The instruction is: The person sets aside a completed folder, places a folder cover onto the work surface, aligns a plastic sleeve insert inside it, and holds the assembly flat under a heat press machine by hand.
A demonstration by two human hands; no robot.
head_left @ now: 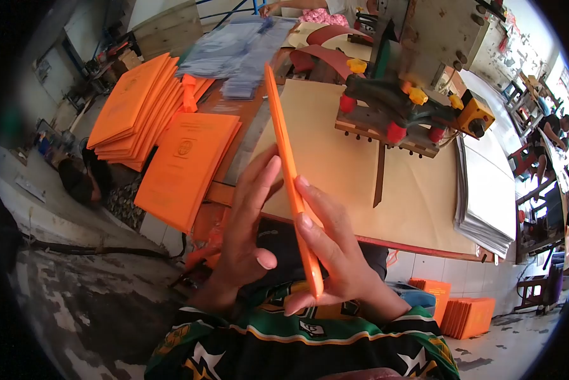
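An orange plastic cover (289,164) stands nearly edge-on in front of me, tilted, so its faces hardly show. My right hand (341,253) grips its lower right side, with the fingers against one face and the thumb by the bottom end. On the other side is my left hand (249,221), fingers stretched and thumb apart. Its fingertips lie close to the cover; whether they touch it I cannot tell. To the left lie a few printed orange covers (186,168), and behind them a taller stack of orange covers (132,104).
A press machine (398,111) with red and yellow knobs stands over the tan board (319,126). Clear plastic sheets (233,50) lie at the back left, white sheets (484,190) at the right. Orange stacks (468,316) sit on the floor. Other people are farther off.
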